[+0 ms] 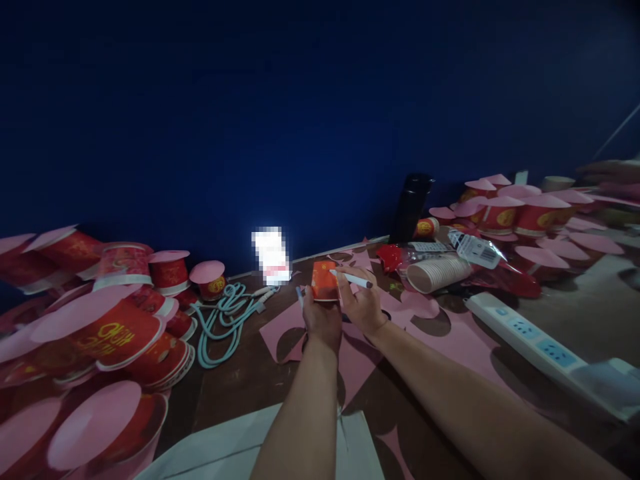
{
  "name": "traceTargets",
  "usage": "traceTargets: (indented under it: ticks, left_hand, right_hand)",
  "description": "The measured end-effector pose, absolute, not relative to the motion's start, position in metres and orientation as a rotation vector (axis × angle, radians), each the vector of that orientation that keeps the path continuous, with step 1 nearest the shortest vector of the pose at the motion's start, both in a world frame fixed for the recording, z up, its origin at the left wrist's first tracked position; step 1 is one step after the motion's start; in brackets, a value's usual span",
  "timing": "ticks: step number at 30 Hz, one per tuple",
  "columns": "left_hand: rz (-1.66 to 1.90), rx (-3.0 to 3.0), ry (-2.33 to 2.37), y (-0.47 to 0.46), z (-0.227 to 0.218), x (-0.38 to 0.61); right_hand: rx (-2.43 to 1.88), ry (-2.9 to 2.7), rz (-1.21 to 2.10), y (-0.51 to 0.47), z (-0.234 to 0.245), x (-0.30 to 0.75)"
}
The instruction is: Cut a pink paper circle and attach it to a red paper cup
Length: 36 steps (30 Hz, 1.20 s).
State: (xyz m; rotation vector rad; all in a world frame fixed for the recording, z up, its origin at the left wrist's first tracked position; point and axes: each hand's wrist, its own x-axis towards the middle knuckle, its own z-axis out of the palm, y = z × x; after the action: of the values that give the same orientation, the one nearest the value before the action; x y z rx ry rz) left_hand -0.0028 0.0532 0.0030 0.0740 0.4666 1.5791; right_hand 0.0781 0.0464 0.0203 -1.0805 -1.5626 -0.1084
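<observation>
My left hand [321, 325] is closed around a red-orange paper cup [324, 283], turned upside down with its wider rim facing me. A white marker pen [357, 280] is gripped in my right hand [364, 303], and its front end meets the right side of the cup near the top. A small bluish-white item [300, 295] shows beside the left fingers, too small to name. Beneath both hands lie pink paper sheets [353, 363] with round holes cut out.
Red cups topped with pink discs [95, 423] crowd the left; more cups [500, 217] stand at the back right. A teal cable [213, 353] lies near a bright phone-like screen [273, 257]. Rightward are a black bottle [413, 207], stacked cups [440, 271], a power strip [530, 347] and another person's hand [610, 173].
</observation>
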Motion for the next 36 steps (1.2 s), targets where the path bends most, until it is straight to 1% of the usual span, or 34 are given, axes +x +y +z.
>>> traceTargets:
  ticks: [6,30,36]
  left_hand:
    - [1.572,0.135,0.463,0.0545,0.0000,-0.0038]
    - [1.566,0.019,0.551,0.0559,-0.0017,-0.0050]
    - [1.569,0.057,0.497,0.0549,-0.0011,-0.0052]
  right_hand:
    - [-1.075,-1.565,-0.104,0.0478,0.0183,0.0790]
    - [-1.067,-1.584,-0.118,0.0481,0.0163,0.0790]
    - [-1.062,-1.591,-0.124,0.0481,0.0154,0.0794]
